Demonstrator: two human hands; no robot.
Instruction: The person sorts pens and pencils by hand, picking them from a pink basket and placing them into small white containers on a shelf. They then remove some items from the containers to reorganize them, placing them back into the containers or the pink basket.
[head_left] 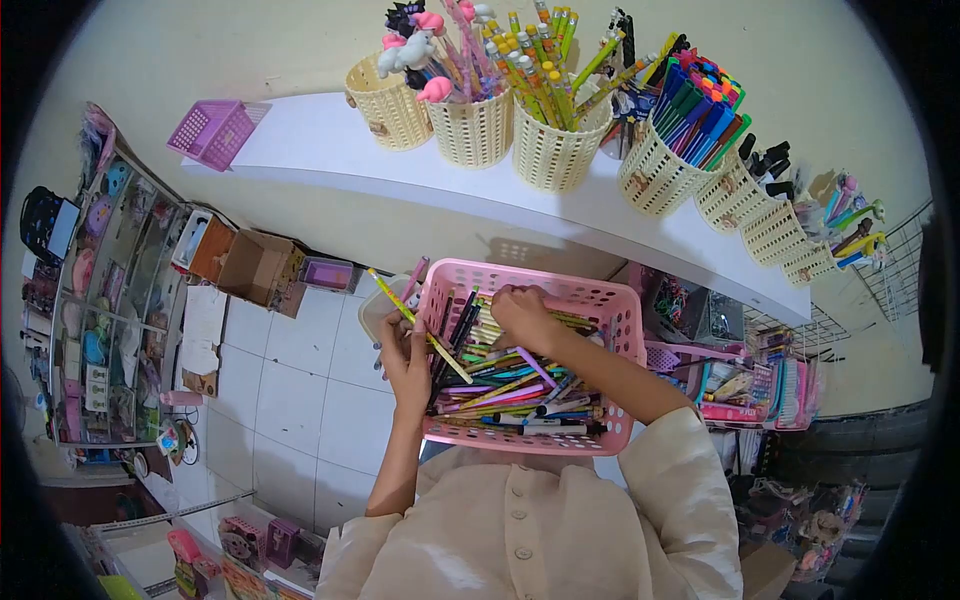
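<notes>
A pink perforated basket (pixel 532 272) full of mixed pens and pencils is in front of my body. My left hand (pixel 405 368), at the basket's left side, is closed on a yellow patterned pencil (pixel 449 358) that slants across the rim. My right hand (pixel 524 318) reaches into the upper middle of the basket with curled fingers; its fingertips are hidden among the pencils. Beneath and beside it lie yellowish pencils, a purple pen (pixel 537 368) and black pens. A white marker (pixel 560 430) rests near the basket's front wall.
Above the basket, a white shelf (pixel 330 150) bears cream woven cups (pixel 563 150) of pencils and markers, plus a small purple basket (pixel 212 133). A pale container (pixel 380 308) stands behind my left hand. Cardboard box (pixel 258 265) and display rack (pixel 110 300) are left; stocked baskets (pixel 740 410) are right.
</notes>
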